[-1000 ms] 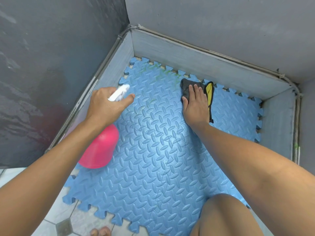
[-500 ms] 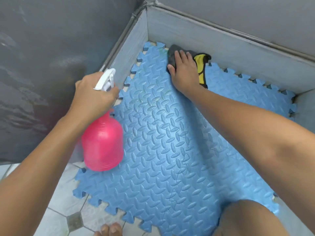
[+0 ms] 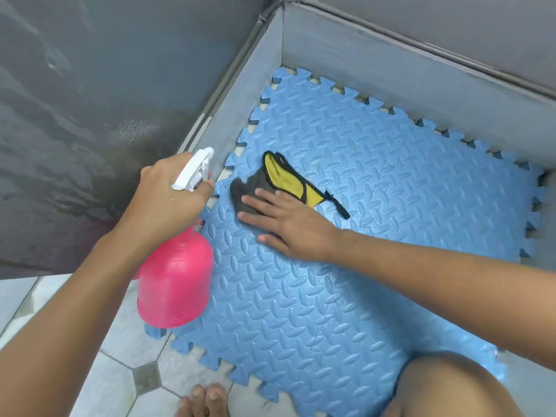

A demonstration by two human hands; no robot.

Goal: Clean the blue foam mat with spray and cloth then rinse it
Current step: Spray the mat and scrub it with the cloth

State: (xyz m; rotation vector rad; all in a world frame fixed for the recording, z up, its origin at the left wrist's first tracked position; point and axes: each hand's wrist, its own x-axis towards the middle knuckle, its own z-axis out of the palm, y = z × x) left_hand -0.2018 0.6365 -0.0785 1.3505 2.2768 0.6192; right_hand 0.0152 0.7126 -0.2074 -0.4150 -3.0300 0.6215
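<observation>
Blue interlocking foam mat with embossed tread pattern (image 3: 346, 266) lies flat in the corner of a grey low-walled recess (image 3: 391, 64), its near-left corner overhanging onto pale tiled floor (image 3: 120, 341). Left hand (image 3: 168, 200) is wrapped tight around the white trigger head of a pink plastic spray bottle (image 3: 176, 281); the bottle hangs upright over the mat's left edge. Right hand (image 3: 288, 227) lies flat, fingers spread, palm down on a dark grey cloth with yellow lining (image 3: 270, 182), pressing it onto the mat near the left edge, toward the far-left corner. A black cord from the cloth trails right across the mat. Bare knee (image 3: 451, 386) sits over the mat's near edge; toes (image 3: 204, 398) rest on the tiles.
</observation>
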